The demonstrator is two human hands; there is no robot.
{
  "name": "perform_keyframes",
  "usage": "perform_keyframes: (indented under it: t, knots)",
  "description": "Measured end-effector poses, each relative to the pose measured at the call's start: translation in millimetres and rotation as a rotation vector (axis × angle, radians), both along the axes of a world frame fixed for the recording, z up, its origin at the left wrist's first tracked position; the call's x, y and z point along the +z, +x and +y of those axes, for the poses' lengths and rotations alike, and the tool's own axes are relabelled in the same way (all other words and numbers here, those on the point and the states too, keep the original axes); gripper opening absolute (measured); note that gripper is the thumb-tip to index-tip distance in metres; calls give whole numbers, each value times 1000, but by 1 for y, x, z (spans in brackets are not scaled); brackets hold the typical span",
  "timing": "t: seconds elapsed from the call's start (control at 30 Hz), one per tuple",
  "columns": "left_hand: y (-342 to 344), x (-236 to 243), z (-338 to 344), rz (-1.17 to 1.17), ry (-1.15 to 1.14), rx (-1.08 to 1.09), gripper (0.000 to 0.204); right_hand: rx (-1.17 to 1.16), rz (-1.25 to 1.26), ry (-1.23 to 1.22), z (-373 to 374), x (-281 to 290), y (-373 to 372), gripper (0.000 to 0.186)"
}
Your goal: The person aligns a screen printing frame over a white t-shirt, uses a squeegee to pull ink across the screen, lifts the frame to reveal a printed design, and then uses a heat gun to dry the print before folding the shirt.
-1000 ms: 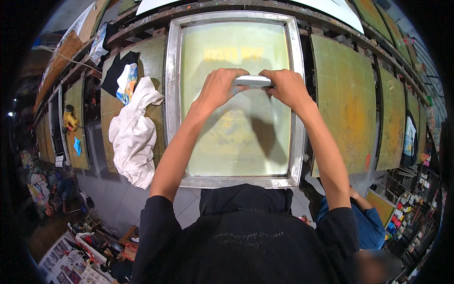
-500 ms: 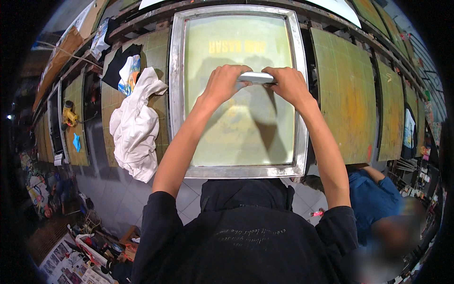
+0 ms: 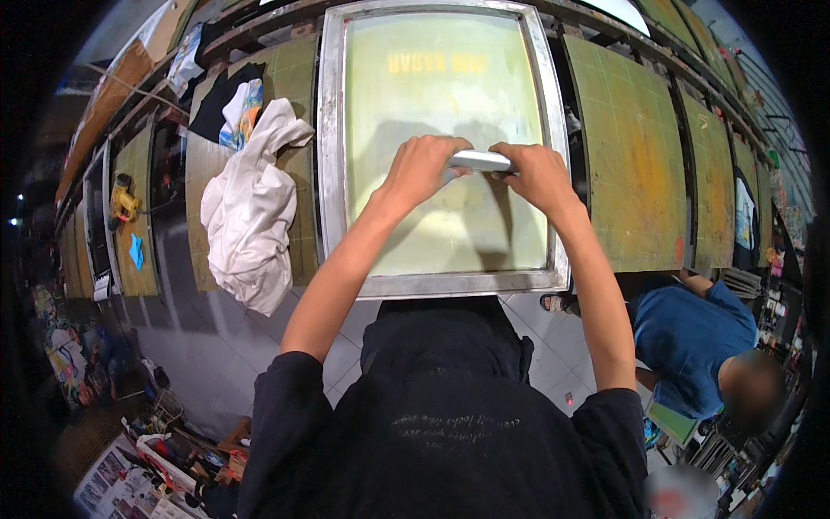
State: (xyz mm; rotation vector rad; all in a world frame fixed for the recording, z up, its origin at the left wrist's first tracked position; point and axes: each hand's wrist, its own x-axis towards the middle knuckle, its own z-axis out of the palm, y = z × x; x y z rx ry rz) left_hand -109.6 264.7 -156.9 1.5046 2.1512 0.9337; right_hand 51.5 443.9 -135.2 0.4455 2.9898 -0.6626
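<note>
My left hand (image 3: 424, 170) and my right hand (image 3: 539, 180) are both closed on the squeegee's pale metal handle (image 3: 482, 160). The handle lies crosswise between them, fingers and thumbs wrapped at its two ends. Below it is a silk-screen mesh (image 3: 445, 108), pale yellow-green with faint yellow lettering near its far end. A grey metal screen frame (image 3: 458, 285) borders the mesh. The squeegee's lower edge is hidden under the handle and hands, so I cannot see how it meets the mesh. Dark shadows of my arms fall across the mesh.
Left of the screen, a crumpled white cloth (image 3: 251, 216) hangs over a printing board beside a black garment (image 3: 226, 99). Farther left is a yellow tool (image 3: 123, 201). Stained green boards (image 3: 631, 156) stand at right. A person in a blue shirt (image 3: 692, 333) is low at right.
Both hands have drawn the squeegee toward me over the mesh, still gripping it. The view has shifted a little, and the person in blue has moved.
</note>
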Motion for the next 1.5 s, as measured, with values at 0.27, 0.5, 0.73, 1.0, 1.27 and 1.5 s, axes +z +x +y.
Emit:
perform_keyframes:
  t: [0.27,0.5,0.73,1.0,1.27,1.5]
  knots:
    - [62,-2,-48,-10,-2,72,22,71,71,-2,-34,-13,48,33]
    - [112,6,-79,-18,-24,150,23,116,80,13,-60,-14,85,35]
    - [146,13,-92,-81,-44,122,29,165,44,8,-71,-7,120,33]
    - [108,26,-35,23,16,73,31,104,91,23,-15,18,96,34]
    - [15,25,79,61,-20,106,29,31,90,94,90,16,3,39]
    - [-30,-2,112,12,-21,85,29,24,59,36,120,0,-39,38]
